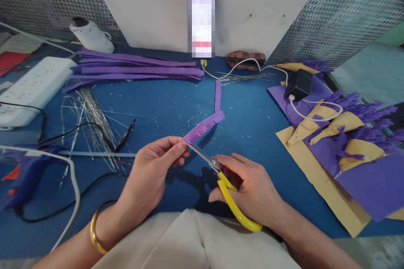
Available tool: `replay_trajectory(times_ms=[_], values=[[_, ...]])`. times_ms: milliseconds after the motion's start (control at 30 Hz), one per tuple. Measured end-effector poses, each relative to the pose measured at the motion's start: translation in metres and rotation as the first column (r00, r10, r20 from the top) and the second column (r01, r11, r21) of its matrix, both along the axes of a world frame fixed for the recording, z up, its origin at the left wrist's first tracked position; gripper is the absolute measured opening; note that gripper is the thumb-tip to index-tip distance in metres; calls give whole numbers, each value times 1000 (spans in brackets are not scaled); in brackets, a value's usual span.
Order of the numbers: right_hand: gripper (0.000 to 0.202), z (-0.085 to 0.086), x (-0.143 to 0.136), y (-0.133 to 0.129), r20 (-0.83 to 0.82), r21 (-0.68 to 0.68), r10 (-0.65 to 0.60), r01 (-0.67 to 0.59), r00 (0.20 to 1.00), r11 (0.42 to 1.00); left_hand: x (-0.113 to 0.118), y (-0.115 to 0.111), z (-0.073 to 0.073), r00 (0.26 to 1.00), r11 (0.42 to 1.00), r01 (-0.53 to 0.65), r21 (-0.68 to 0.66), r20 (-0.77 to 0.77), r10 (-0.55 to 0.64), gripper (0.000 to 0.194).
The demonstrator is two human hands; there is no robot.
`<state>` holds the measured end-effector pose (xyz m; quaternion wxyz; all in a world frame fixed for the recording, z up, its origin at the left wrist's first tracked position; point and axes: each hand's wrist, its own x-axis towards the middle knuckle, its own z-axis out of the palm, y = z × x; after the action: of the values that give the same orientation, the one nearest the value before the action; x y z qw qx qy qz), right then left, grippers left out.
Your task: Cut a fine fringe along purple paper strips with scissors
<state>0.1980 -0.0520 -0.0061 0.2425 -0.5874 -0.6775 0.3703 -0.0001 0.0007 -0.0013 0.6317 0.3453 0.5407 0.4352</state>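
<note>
A fringed purple strip [204, 127] is pinched at its lower left end between the thumb and fingers of my left hand [158, 168]. Its other end rises toward the upper right, over the table. My right hand [249, 187] holds yellow-handled scissors [235, 208], with fingers around the grips. The blades point up and left, and their tips meet the strip's end beside my left fingertips. Whether the blades are parted is hard to tell. Just beyond the strip's upper end lies another short purple strip [217, 96], flat on the blue table [179, 105].
Long purple strips [139, 67] and thin wires [97, 122] lie at the left, near a white power strip [34, 88] and blue glue gun [28, 172]. A phone [202, 25] stands at the back. Purple flowers in tan paper [337, 126] and a black charger [299, 85] are at the right.
</note>
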Motion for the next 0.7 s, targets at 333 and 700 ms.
replay_trajectory(times_ms=[333, 700], values=[[46, -3, 1, 1, -20, 2, 10, -10, 1000, 1000, 0, 1, -1, 1000, 999, 13, 36, -13, -13, 13], [41, -2, 0, 1, 14, 35, 22, -22, 1000, 999, 2, 0, -3, 1000, 1000, -20, 12, -24, 20, 13]])
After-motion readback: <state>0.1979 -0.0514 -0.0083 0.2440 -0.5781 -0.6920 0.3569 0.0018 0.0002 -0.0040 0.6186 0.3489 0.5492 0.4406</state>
